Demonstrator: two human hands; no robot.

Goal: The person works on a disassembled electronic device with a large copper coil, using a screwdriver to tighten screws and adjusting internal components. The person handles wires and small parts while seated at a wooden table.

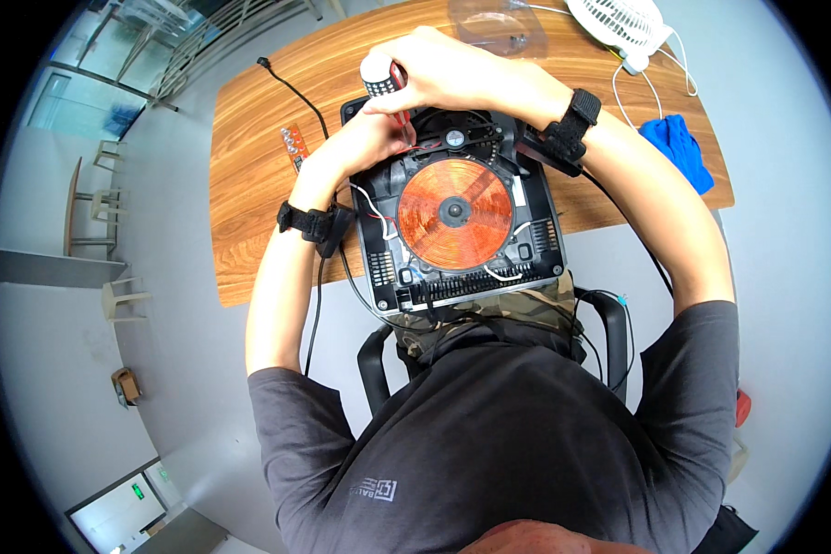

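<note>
An opened black induction cooker (545, 242) lies at the table's near edge, its copper coil (454, 213) and small fan (454, 139) exposed. My right hand (452, 69) is closed around a screwdriver with a white and red handle (379, 76), held upright with its shaft pointing down into the cooker's far left corner. My left hand (365, 138) rests on that same corner beside the shaft, fingers curled against the housing and the tip. Both wrists wear black straps.
The wooden table (249, 175) carries a small orange strip with metal parts (293, 148), a black power cord (295, 92), a clear plastic cover (499, 28), a white fan (619, 23) and a blue cloth (679, 148). Chairs stand far left.
</note>
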